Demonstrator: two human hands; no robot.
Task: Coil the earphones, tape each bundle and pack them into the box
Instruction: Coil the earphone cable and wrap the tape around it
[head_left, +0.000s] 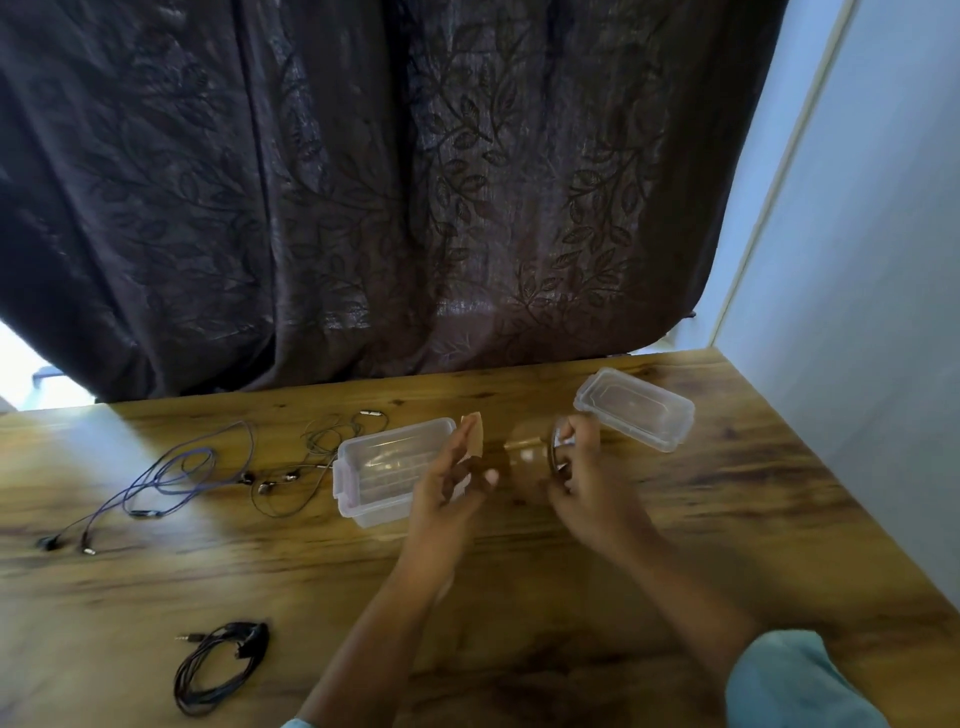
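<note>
Both forearms reach in from the near edge, hands raised over the middle of the bench. The left hand is turned palm-in, its fingers up, and it pinches the tan end of a strip of tape. The right hand sits opposite, fingers curled round a tape roll; it's blurred, so the grip is hard to read any closer than that. The tape runs between the two hands.

Just behind the left hand stands the clear box, open, partly hidden by the fingers. Its lid lies beyond the right hand, near the far right corner. Left of the box sprawl thin grey earphones, loose; further left, blue earphones, also loose. Black earphones lie coiled at the near left, well apart from the hands. A dark leaf-patterned curtain hangs behind the bench.
</note>
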